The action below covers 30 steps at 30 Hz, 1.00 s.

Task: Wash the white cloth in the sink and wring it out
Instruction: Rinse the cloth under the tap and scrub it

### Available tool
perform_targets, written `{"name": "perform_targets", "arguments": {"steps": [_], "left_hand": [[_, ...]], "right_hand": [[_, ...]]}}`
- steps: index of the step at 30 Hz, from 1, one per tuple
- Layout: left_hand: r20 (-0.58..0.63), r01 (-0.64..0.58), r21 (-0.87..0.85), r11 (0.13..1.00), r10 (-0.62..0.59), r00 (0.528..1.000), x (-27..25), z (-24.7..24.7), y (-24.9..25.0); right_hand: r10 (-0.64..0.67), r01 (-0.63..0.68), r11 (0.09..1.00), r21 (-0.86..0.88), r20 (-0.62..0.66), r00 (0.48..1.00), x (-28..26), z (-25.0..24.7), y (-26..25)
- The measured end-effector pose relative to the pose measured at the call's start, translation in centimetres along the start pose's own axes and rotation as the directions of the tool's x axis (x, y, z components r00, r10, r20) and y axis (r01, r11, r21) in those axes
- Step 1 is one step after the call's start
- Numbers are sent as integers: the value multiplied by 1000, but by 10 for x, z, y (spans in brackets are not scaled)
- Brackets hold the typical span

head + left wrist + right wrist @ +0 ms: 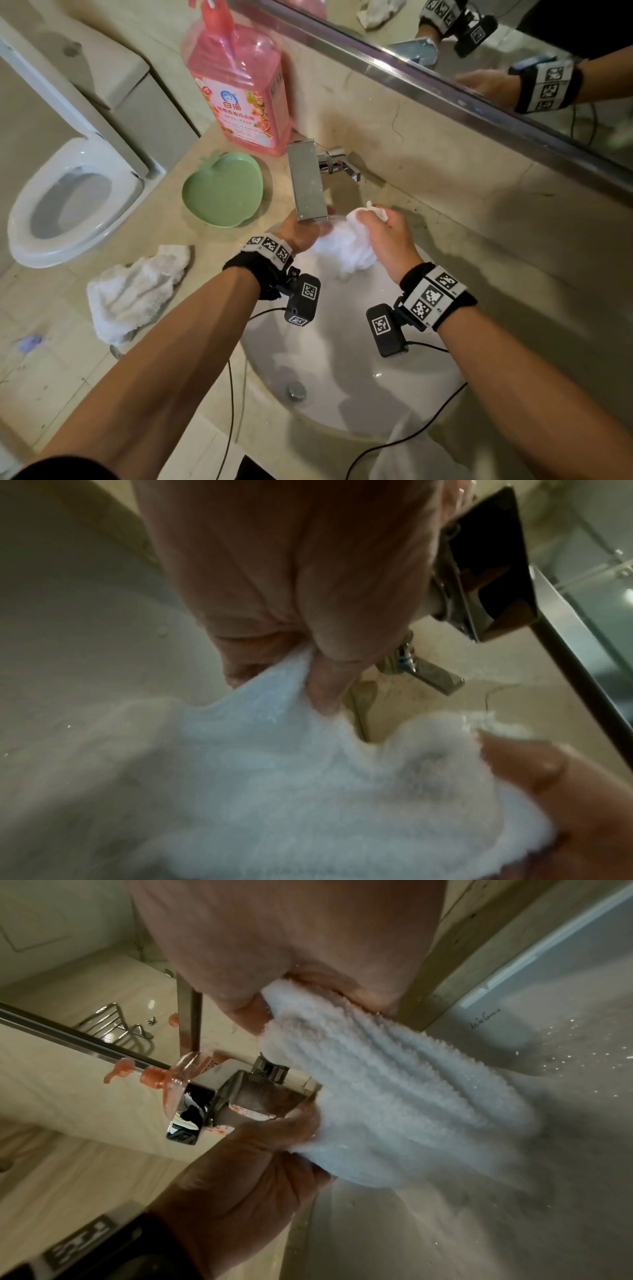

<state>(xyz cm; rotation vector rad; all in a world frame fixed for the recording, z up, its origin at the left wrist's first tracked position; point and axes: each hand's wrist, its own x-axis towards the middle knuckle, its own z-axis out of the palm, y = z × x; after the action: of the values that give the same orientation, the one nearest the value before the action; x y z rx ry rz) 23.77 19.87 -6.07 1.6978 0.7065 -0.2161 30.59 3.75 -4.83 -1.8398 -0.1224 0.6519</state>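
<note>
A wet white cloth (346, 248) hangs bunched between both hands over the back of the white sink (342, 342), just under the square chrome tap (306, 180). My left hand (299, 231) grips its left end, the thumb and fingers pinching the cloth (274, 764) in the left wrist view. My right hand (388, 236) is curled round the right end, with a tuft sticking out above the fist. In the right wrist view the cloth (394, 1096) runs in folds from my right hand (308, 974) down to my left hand (260, 1164). Droplets speckle the basin.
A second white cloth (137, 291) lies crumpled on the beige counter to the left. A green apple-shaped dish (222, 190) and a pink detergent bottle (239, 85) stand behind it. A toilet (68, 198) sits far left. A mirror (513, 51) runs along the back wall.
</note>
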Motion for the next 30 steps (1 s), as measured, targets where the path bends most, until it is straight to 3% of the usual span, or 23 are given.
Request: {"name": "perform_targets", "arguments": {"steps": [6,9,11,16,21,25,27,30], "left_hand": [[115,-23,-85,996,32,993,-15,-13,-2],[163,-51,149,987,27,986,-16,-16,-5],[152,-65,266,962,25,988,-15,-13,-5],[18,-70,247,966,68,998,-11,-4,4],[-170,4,318,948,53,984,-12,3,11],[-321,156,442,883,-7,947,-14,-4,10],[-268,109,477,872,26,963,-17,-18,6],[-146,-4,350,937,59,988,-30,-42,-2]], "right_hand": [[-12,13,999,31,-47,999,2,-3,-1],[-16,19,997,78,-38,999,3,-1,-4],[-12,14,997,72,-30,999,3,1,-4],[16,-16,999,52,-5,1000,-1,6,3],[2,3,995,-95,57,998,-3,7,14],[-5,15,981,-194,49,999,2,5,20],[16,1,962,-274,61,998,7,7,22],[79,-46,932,-359,79,994,13,12,24]]}}
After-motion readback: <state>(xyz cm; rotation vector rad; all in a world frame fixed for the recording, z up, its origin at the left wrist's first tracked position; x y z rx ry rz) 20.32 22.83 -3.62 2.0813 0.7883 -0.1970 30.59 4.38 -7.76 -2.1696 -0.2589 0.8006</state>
